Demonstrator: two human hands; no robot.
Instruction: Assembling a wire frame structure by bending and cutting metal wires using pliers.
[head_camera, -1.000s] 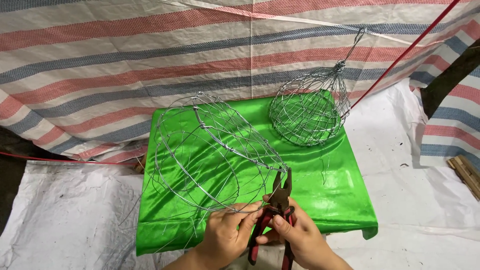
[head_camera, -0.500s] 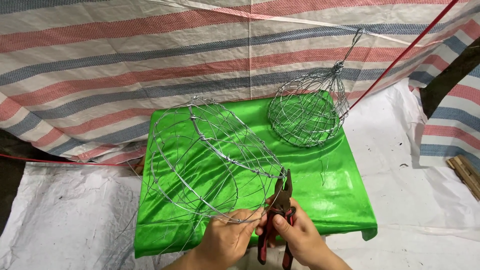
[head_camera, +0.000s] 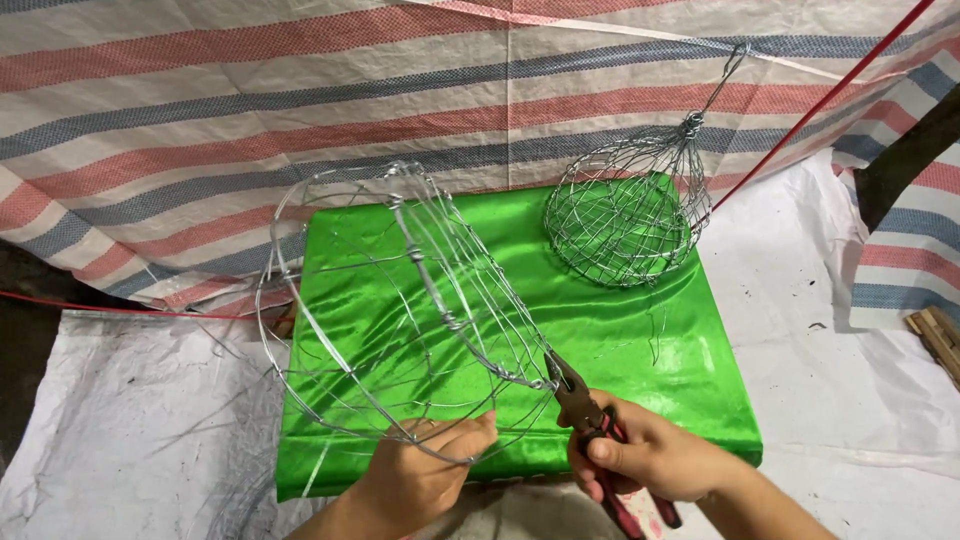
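Your left hand (head_camera: 420, 480) is pinching the near rim of the big half-woven silver wire basket frame (head_camera: 400, 320), which sits tilted over the left of the green satin-covered worktop (head_camera: 680, 380). Keep that pinch firm so the frame can't spin. Right hand (head_camera: 650, 460) is clenched round the red-handled pliers (head_camera: 590, 420), nose on a rim joint; I'd twist in small bites. Far right sits a finished round wire basket (head_camera: 625, 215). No labels or packages anywhere.

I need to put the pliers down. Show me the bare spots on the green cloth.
The widest bare patch of the green cloth is its right front, between the finished basket and the right hand holding the pliers. A thinner strip runs between the two baskets. The left half is crowded: the unfinished basket, held by the left hand, hangs over it.
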